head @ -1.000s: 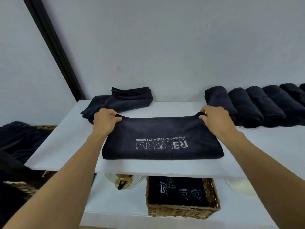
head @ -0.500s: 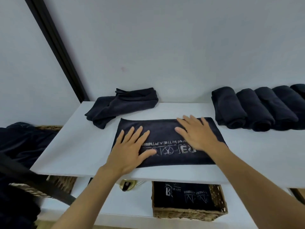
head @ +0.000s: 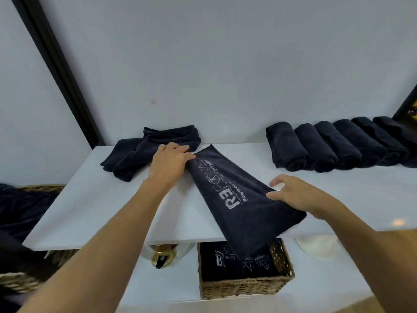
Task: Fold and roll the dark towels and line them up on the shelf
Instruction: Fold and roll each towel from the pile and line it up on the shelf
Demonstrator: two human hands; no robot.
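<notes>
A folded dark towel [head: 239, 213] with grey lettering lies slantwise on the white shelf [head: 90, 206], and its near end hangs over the front edge. My left hand [head: 168, 162] grips the towel's far end, fingers curled over the cloth. My right hand [head: 295, 197] rests on the towel's near right edge with its fingers spread and holds nothing. Several rolled dark towels [head: 320, 147] stand side by side at the back right of the shelf. A loosely folded dark towel [head: 144, 152] lies at the back left, just beyond my left hand.
Under the shelf, a wicker basket [head: 246, 288] holds dark printed towels, with a gold object [head: 162, 256] to its left and a white round object [head: 316, 247] to its right. More dark cloth [head: 20, 211] fills a basket at far left. A wall backs the shelf.
Both hands lay flat on the towel, which lay crosswise. Now it is turned lengthwise away from me, its near end over the shelf edge, my left hand at the far end, my right at the near side.
</notes>
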